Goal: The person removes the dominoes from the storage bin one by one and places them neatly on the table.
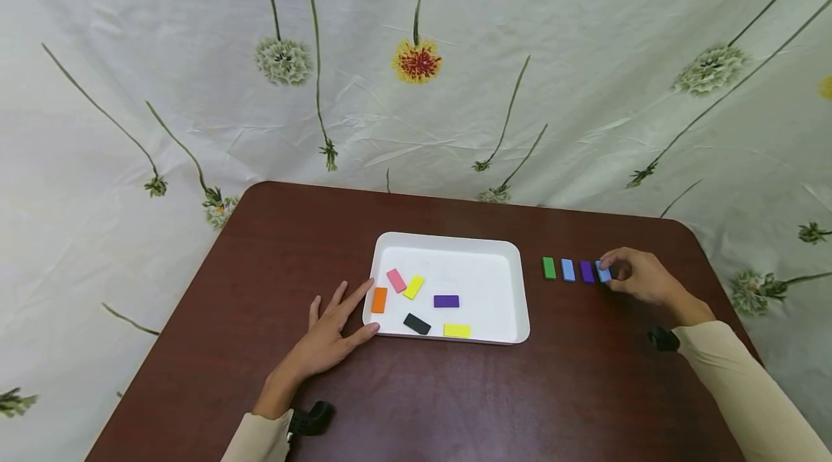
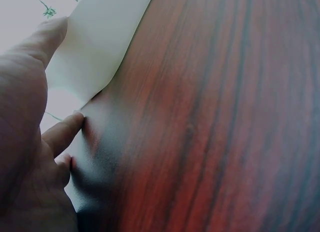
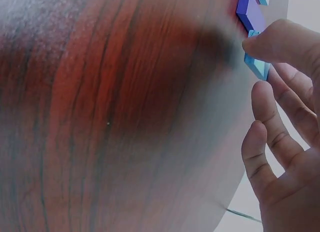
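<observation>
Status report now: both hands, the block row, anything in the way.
Right hand pinches light blue block at row's right end, beside purple block. Left hand rests flat, touching white tray. Nothing blocks the row.

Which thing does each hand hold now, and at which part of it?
The right hand pinches a light blue block at its end, last in the row. The left hand holds nothing; its straight fingers touch the tray.

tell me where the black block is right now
In the head view, the black block lies in the white tray near its front edge, left of the front yellow block and right of the left hand.
</observation>
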Available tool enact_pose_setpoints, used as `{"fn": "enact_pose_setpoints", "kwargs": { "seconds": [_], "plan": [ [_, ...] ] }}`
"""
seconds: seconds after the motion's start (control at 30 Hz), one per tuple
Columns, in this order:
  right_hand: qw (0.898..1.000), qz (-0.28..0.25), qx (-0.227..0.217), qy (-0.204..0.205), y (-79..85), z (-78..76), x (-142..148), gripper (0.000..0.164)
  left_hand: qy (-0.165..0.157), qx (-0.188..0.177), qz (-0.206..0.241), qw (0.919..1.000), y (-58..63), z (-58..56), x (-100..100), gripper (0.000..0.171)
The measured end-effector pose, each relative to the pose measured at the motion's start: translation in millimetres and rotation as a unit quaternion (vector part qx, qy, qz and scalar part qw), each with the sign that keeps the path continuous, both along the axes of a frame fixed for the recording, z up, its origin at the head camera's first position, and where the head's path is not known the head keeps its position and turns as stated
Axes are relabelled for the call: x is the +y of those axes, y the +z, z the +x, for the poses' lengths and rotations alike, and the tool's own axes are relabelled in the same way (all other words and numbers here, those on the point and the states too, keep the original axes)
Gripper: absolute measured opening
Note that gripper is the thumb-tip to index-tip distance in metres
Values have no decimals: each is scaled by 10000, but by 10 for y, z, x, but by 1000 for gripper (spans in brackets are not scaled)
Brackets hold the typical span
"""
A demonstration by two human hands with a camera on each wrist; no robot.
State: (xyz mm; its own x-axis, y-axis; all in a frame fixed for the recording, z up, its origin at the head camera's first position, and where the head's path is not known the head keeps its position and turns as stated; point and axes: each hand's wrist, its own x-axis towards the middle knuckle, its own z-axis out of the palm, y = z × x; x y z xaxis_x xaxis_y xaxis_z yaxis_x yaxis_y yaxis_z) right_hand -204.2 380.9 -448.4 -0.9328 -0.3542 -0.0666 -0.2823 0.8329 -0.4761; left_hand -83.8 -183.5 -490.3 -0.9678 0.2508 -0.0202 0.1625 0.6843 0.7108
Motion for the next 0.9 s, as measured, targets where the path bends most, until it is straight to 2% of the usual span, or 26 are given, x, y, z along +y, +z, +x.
{"fn": "enact_pose_setpoints", "kwargs": {
  "seconds": [0.53, 0.9],
  "plan": [
    [9998, 38, -109, -141, -100, 3, 26, 19, 43, -85, 35, 9999, -2, 10, 5, 79],
    [9998, -70, -77, -186, -100, 11, 24, 20, 39, -43, 28, 10000, -2, 11, 2, 79]
  ]
}}
